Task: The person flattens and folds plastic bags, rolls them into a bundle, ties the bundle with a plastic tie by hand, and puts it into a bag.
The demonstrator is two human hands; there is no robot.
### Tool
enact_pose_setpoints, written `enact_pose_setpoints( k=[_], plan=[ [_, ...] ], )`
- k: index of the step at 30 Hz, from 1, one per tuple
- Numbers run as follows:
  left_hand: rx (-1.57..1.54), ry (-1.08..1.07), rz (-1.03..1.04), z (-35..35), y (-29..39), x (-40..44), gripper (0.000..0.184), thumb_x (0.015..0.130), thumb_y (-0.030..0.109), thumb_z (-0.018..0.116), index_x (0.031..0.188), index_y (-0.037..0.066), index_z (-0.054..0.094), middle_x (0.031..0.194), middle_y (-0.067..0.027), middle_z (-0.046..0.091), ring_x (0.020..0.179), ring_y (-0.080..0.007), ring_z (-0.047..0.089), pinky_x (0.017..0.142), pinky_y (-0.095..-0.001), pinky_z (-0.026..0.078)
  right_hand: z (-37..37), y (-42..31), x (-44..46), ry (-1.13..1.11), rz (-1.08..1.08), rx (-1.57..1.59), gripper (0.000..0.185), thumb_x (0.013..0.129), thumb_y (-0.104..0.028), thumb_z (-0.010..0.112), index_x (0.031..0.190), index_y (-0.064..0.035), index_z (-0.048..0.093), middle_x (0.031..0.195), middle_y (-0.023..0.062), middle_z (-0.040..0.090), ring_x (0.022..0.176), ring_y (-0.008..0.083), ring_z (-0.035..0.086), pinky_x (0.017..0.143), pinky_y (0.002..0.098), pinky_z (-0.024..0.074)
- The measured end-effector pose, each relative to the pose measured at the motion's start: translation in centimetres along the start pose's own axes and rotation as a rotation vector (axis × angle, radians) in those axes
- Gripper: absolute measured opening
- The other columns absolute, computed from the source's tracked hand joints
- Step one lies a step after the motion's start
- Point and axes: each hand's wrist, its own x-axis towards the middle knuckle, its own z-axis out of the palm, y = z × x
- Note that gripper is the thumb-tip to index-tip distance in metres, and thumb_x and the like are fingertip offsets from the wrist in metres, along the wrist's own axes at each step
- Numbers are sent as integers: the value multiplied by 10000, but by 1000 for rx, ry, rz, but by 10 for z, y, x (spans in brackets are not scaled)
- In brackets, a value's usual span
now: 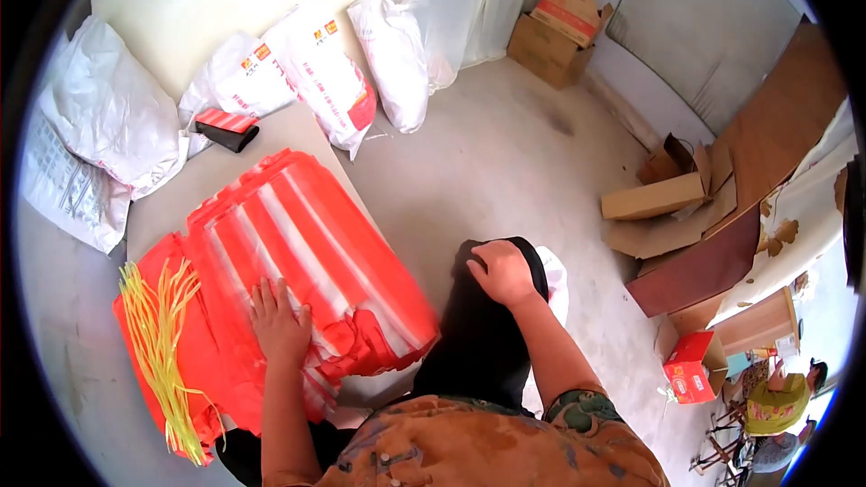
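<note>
My left hand (pixel 281 323) lies flat, fingers apart, on a stack of red and white striped sheets (pixel 316 225), which look like thin plastic or cloth. The stack's near edge is crumpled beside that hand. Left of it, a bundle of yellow strips (pixel 162 343) is spread over plain red material (pixel 230 343). My right hand (pixel 501 272) rests on my dark-clothed knee, apart from the stack. Its fingers are loosely bent and it holds nothing that I can see. A grey board or tabletop (pixel 293 131) shows beneath the stack.
A black and red folded item (pixel 227 130) lies at the board's far end. White sacks (pixel 316 72) stand along the wall. Cardboard boxes (pixel 552 50) are at the back, with opened cartons (pixel 663 194) at right. Other people (pixel 780 406) sit at far right near a red box (pixel 693 365).
</note>
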Motion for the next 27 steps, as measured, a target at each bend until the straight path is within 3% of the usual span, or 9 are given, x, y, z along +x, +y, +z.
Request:
enact_pose_setpoints(
  k=[9,15,18,21,24,27],
  plan=[
    [-47,-15,-6,3,-4,2,749,965,426,643,1608,121,406,1704,-188,288,1598,-380,194,1280,-552,168,1,-12,5,-3,-36,8,193,909,-227,684,853,-43,665,903,165,687,949,390,635,876,501,506],
    [-262,-76,95,-18,-18,1,820,915,355,733,1617,118,381,1688,-215,307,1587,-420,205,1274,-568,177,11,-21,10,-20,-91,-1,190,911,-231,679,856,-49,677,909,155,693,950,381,640,880,499,502],
    [-264,-146,232,-46,-10,-7,775,927,309,729,1603,115,403,1605,-241,433,1523,-422,351,1233,-530,300,12,-31,18,-35,-111,-8,194,913,-237,675,861,-51,686,914,153,697,951,380,641,886,499,499],
    [-414,-411,475,-86,9,-24,732,935,281,728,1582,106,432,1480,-242,560,1384,-387,528,1139,-479,430,14,-43,27,-100,-127,-31,193,915,-243,672,883,-54,696,922,154,699,953,384,642,889,502,499],
    [-570,-884,303,-176,60,-39,638,945,179,690,1546,119,484,1327,-207,670,1202,-335,660,1025,-431,527,16,-49,30,-120,-133,-29,192,911,-253,671,919,-65,703,923,161,698,956,388,644,888,509,501],
    [-634,-589,580,-182,58,-52,544,951,173,703,1473,114,560,1249,-178,702,1045,-355,712,941,-441,563,23,-48,29,-81,-152,2,197,897,-266,681,941,-75,706,921,175,697,962,397,640,888,515,505]
  ],
)
